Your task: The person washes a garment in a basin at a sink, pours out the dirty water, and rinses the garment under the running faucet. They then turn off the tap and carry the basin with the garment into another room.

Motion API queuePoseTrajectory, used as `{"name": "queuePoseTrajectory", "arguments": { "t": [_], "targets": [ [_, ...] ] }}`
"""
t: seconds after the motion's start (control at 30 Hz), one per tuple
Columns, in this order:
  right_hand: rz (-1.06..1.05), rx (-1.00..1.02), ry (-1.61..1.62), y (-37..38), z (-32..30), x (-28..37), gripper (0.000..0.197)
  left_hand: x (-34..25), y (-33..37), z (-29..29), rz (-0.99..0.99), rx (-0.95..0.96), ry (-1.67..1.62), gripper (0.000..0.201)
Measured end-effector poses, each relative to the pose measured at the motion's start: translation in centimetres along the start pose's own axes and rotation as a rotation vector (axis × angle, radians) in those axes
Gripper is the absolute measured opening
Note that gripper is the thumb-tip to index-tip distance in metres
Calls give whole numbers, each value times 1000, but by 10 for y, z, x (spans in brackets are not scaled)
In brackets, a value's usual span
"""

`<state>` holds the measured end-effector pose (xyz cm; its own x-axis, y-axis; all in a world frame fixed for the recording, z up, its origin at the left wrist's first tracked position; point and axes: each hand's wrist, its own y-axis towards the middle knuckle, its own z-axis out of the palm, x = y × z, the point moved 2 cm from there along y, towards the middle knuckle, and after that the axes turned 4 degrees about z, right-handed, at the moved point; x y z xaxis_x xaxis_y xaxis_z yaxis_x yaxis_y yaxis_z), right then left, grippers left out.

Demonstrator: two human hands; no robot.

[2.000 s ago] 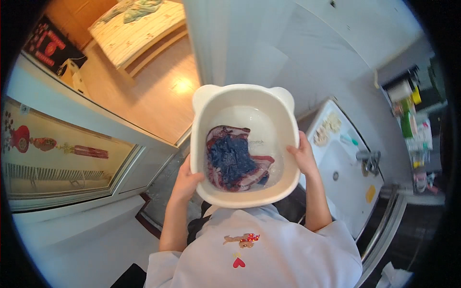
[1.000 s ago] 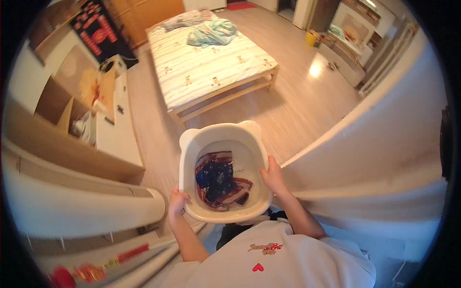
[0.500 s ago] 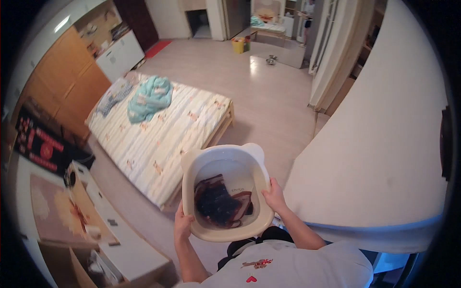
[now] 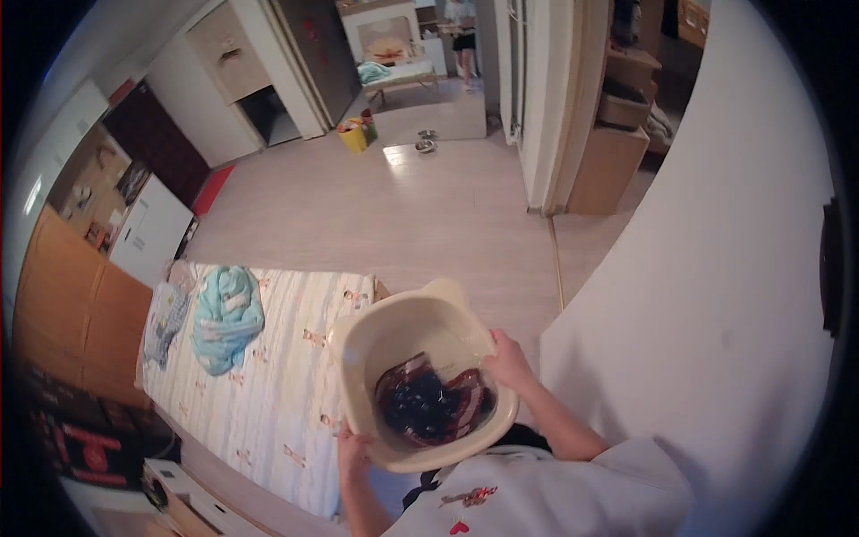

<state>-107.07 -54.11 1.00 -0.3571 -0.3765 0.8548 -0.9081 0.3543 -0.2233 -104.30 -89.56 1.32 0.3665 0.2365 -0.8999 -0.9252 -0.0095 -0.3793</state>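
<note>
A cream plastic washbasin (image 4: 371,345) with ear-like bumps on its rim is held out in front of my body. My left hand (image 4: 354,447) grips its lower left rim, and my right hand (image 4: 508,362) grips the right rim. Inside, at the bottom, lies a crumpled dark cloth (image 4: 420,403), navy with reddish-brown trim. It looks wet, though I cannot make out what kind of cloth it is. Where the fingers curl under the rim they are partly hidden.
A bed (image 4: 282,394) with a striped sheet and a teal blanket (image 4: 228,318) stands at the left. A white wall (image 4: 698,313) runs along the right, near a doorway. Ahead are a mirror (image 4: 429,85), a yellow bin (image 4: 352,136) and metal bowls (image 4: 425,145) on the floor.
My view has turned right and moved forward across the room. Both hands still hold the basin, which is now slightly tilted. The bed has shifted left and lower in view, and the doorway shows more.
</note>
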Motion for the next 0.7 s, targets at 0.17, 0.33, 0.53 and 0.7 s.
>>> {"name": "queuePoseTrajectory", "arguments": {
  "t": [0.17,0.33,0.53,0.7],
  "targets": [
    [78,-114,9,101,-52,22,45,-55,113,96,-64,99,69,77],
    [128,-277,43,188,-103,29,45,-98,232,203,-41,249,106,73],
    [253,-648,118,263,-158,5,45,-115,394,329,-39,604,378,71],
    [407,-853,161,308,-232,8,44,-116,475,485,-79,859,414,72]
  ]
}}
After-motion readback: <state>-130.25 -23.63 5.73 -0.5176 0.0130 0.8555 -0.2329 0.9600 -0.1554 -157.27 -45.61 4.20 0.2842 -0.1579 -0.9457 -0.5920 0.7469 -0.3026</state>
